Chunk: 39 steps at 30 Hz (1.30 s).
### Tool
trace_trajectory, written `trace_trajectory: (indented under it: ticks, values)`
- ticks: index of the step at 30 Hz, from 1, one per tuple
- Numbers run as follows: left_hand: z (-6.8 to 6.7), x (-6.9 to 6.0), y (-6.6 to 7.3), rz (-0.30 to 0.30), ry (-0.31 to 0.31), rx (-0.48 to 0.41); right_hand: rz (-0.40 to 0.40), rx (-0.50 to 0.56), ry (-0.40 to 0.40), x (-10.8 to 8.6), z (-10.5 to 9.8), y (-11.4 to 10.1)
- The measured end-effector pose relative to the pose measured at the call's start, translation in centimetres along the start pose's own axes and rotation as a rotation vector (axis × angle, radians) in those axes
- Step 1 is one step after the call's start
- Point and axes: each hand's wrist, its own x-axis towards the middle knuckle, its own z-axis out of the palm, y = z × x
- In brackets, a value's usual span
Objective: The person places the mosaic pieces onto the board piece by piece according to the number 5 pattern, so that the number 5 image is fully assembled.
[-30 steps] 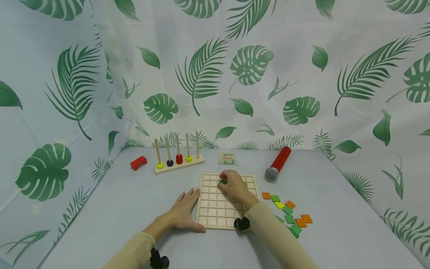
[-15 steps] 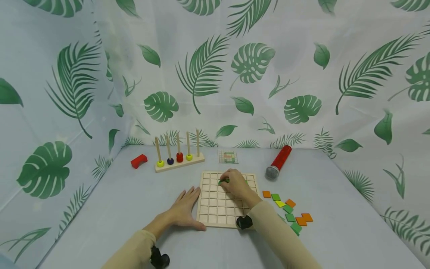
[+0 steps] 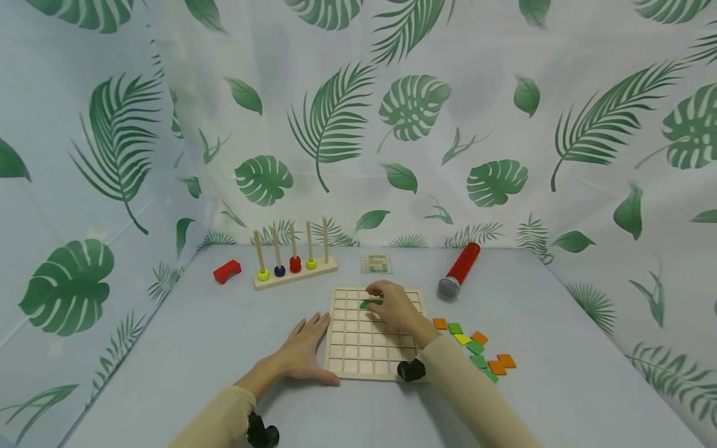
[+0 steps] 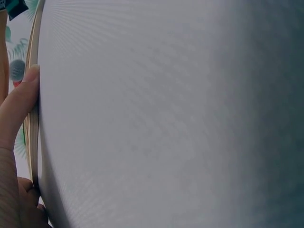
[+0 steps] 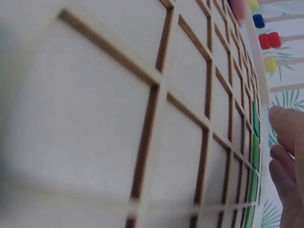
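Note:
A pale wooden grid board [image 3: 358,352] lies on the table in the head view. My left hand [image 3: 305,348] is spread against its left side, and the thumb touches the near edge, as the left wrist view shows on the board's rim [image 4: 34,137]. Over the board's far rows is my right hand [image 3: 394,308], thumb and fingers parted beside a green tile [image 3: 367,303]. In the right wrist view, a row of green tiles [image 5: 255,153] sits in the far cells, with the right fingers [image 5: 285,124] apart from them. The hand hides part of that row in the head view.
Loose orange, green and yellow tiles [image 3: 475,347] lie right of the board. Behind it are a small pattern card [image 3: 377,262], a peg stand with coloured beads [image 3: 297,274], a red block [image 3: 226,271] and a red microphone [image 3: 460,269]. Leaf-print cloth walls surround the table.
The right thumb and fingers have parted from the green tile, which now lies in the grid. The left hand stays against the board. The head view has shifted slightly.

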Motion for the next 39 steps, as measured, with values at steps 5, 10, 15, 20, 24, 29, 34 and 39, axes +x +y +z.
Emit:
trace_trajectory:
  ticks: [5, 10, 15, 20, 24, 29, 34, 39]
  values:
    - [0.0, 0.0, 0.1, 0.001, 0.004, -0.001, -0.007, 0.087, 0.018, -1.1, -1.2, 0.4]
    - [0.0, -0.1, 0.2, 0.009, 0.008, -0.007, -0.022, 0.118, 0.048, -2.6, -2.6, 1.5]
    - [0.0, -0.1, 0.3, 0.007, 0.005, -0.012, 0.045, 0.177, 0.079, -4.3, -4.4, 2.2]
    - [-0.2, -0.2, 0.5, 0.003, 0.005, -0.01, 0.109, 0.15, 0.127, -6.1, -6.3, 3.3]
    - [-0.2, -0.3, 0.5, 0.009, 0.007, -0.019, 0.159, 0.099, 0.161, -7.7, -7.8, 4.8]
    - [-0.1, -0.3, 0.3, 0.01, -0.001, -0.026, 0.239, 0.041, 0.173, -9.9, -9.7, 6.6]
    - [0.1, -0.2, 0.1, 0.008, 0.007, -0.028, 0.258, -0.005, 0.202, -11.6, -10.9, 8.1]
    - [0.1, -0.1, 0.2, 0.001, 0.005, -0.024, 0.264, -0.021, 0.221, -11.9, -11.0, 8.8]
